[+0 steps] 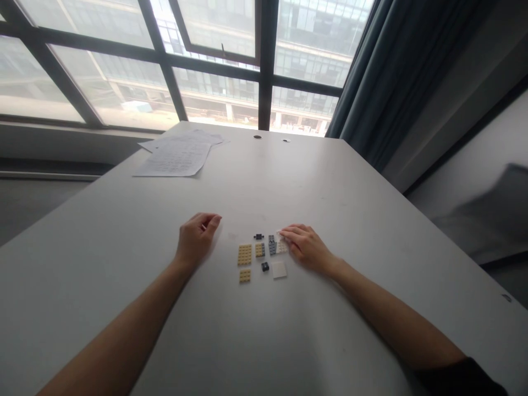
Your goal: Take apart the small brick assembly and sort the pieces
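My left hand (196, 237) is loosely closed over the table, left of the building bricks, thumb against the curled fingers; nothing shows in it. At the bricks' right side, my right hand (305, 245) has its fingertips on a small white brick (279, 233), which they partly cover; the thumb is hidden. Below those fingertips sits a white studded brick (281, 247), beside dark grey bricks (272, 248). Further left are a large tan plate (245, 254), a smaller tan plate (245, 276), a tan-and-grey piece (259, 250) and a black axle piece (258, 237). Nearer me lie a black brick (265, 267) and a flat white tile (279, 269).
The bricks lie on a wide white table (231, 341). Printed papers (177, 157) are spread at its far left. Two round holes, one of them a cable hole (257, 137), are near the far edge. Beyond stand windows and a dark curtain (383, 71).
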The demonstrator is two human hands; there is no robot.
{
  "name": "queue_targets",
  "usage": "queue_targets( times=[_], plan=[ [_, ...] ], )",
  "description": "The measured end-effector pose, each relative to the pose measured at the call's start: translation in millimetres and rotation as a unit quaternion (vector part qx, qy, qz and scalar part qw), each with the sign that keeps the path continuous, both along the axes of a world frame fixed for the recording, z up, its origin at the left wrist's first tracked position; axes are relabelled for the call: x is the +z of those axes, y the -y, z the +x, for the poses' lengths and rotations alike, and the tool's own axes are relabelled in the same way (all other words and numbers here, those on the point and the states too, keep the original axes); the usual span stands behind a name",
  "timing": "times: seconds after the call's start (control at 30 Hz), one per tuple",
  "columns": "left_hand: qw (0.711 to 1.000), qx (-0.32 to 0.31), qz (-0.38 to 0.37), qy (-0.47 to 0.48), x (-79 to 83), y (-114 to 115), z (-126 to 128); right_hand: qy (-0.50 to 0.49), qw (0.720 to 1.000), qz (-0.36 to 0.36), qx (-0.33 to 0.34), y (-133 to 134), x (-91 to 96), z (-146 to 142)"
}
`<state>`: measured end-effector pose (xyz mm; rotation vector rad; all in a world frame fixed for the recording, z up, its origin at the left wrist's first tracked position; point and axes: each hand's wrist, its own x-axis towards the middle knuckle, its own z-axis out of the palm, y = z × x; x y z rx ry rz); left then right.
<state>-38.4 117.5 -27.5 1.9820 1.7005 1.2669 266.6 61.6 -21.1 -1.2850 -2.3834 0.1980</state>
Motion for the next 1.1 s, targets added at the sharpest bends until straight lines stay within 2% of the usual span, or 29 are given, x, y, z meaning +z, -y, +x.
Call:
queue_targets(
  times=[0.17, 0.3, 0.4, 0.5, 0.6, 0.7, 0.77, 0.87, 1.0, 1.1],
  plan=[
    [0.998, -0.027, 0.021, -0.050, 3.3, 4, 3, 0.019, 1.000, -0.009, -0.015, -6, -0.2, -8],
    [0.998, -0.035, 0.020, -0.056, 2.7, 5, 3, 0.029, 0.999, -0.005, -0.042, -8, -0.4, 7],
    [0.997, -0.044, 0.020, -0.057, 1.3, 4, 3, 0.034, 0.996, 0.003, -0.085, -8, -1.6, 43],
    [0.997, -0.048, 0.016, -0.053, 0.2, 3, 3, 0.025, 0.988, 0.016, -0.153, -8, -5.6, 97],
    [0.997, -0.050, 0.006, -0.056, -0.4, 3, 3, 0.009, 0.983, 0.033, -0.182, -8, -11.2, 147],
    [0.996, -0.054, 0.011, -0.069, -0.1, 3, 4, -0.022, 0.979, 0.036, -0.199, -8, -14.3, 169],
    [0.995, -0.063, 0.023, -0.079, 0.4, 5, 5, -0.066, 0.968, 0.054, -0.236, -7, -12.7, 163],
    [0.990, -0.089, 0.046, -0.101, 1.1, 8, 8, -0.129, 0.951, 0.095, -0.264, -4, -4.0, 128],
    [0.981, -0.121, 0.066, -0.140, 1.1, 10, 10, -0.081, 0.988, 0.064, -0.116, 2, 8.1, 62],
    [0.978, -0.128, 0.068, -0.152, 1.3, 11, 9, -0.023, 0.999, 0.030, -0.009, 6, 8.9, 20]
  ],
)
